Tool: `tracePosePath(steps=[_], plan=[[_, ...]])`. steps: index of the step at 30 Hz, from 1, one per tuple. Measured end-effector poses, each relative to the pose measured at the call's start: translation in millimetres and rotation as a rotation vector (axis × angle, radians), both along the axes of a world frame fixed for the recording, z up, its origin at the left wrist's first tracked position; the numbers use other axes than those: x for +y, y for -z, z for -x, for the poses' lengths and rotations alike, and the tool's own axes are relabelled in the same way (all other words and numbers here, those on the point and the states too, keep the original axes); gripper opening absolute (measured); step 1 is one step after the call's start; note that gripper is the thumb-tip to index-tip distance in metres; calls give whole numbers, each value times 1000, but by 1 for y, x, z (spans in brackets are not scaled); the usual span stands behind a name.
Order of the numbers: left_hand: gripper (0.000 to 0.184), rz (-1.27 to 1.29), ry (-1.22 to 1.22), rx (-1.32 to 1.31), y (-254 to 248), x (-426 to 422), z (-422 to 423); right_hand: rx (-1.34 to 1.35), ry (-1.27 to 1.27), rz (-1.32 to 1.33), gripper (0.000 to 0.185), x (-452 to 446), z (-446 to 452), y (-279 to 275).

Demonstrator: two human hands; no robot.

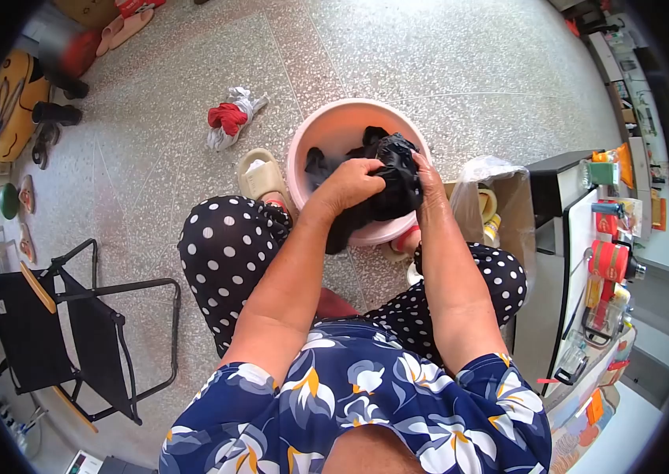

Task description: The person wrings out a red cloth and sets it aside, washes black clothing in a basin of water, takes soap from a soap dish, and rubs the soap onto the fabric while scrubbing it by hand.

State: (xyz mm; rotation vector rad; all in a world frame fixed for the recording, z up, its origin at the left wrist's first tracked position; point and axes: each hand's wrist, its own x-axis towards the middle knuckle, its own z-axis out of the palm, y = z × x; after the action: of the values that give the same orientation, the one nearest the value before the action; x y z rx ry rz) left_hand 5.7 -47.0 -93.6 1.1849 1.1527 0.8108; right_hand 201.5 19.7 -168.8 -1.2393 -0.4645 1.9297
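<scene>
A pink plastic basin (296,162) stands on the floor between my feet. Bunched over it is a wet-looking black garment (397,189), whose exact kind I cannot make out. My left hand (354,186) grips its near left side, fingers curled into the folds. My right hand (429,180) is closed around its right edge. More dark cloth (318,163) lies in the basin, against the left inner wall. Part of the black garment hangs over the basin's near rim.
A red and white cloth bundle (229,118) lies on the speckled floor. Beside my right leg is a box with a clear plastic bag (473,193), next to a cabinet (544,261) crowded with jars. A black folding chair (81,332) stands at left; slippers (125,30) lie farther off.
</scene>
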Motion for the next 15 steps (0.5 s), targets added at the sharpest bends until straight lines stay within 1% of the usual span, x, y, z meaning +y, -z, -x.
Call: tracePosePath(steps=[1,2,3,4,5,6,7,8,9,10,11,12,13,15], plan=[[30,-100,30,217,-1,1,7,-8,4,-14,26,-4,4,-16],[37,41,160,208,-3,6,15,112,28,-15,28,-9,7,-32],[37,27,165,207,-1,5,12,235,51,-18,31,-12,13,-53],[49,96,-15,257,3,2,7,302,-38,-82,31,-15,16,-71],[62,167,-195,309,8,-1,2,305,-32,-87,31,-15,18,-84],[80,111,-326,350,-7,-11,-3,108,-39,-15,29,-14,20,-93],[80,107,-319,360,-5,-14,-9,-85,-45,57,28,-12,20,-96],[80,39,-310,297,3,-15,-15,-101,-171,46,24,-11,18,-95],[79,-22,-298,236,11,-15,-18,-87,-162,51,24,-12,16,-99],[62,153,-222,383,16,-10,-19,-217,-404,34,24,-11,12,-105],[62,158,-209,397,34,-7,-20,-346,-647,14,23,-7,7,-105],[51,179,-284,376,62,-7,-20,-633,-1039,-264,23,5,-5,-95],[40,207,-361,354,77,-8,-21,-617,-1035,-247,23,15,-15,-89],[27,-210,-464,810,104,-16,-21,-1207,-1429,-651,27,36,-35,-73]])
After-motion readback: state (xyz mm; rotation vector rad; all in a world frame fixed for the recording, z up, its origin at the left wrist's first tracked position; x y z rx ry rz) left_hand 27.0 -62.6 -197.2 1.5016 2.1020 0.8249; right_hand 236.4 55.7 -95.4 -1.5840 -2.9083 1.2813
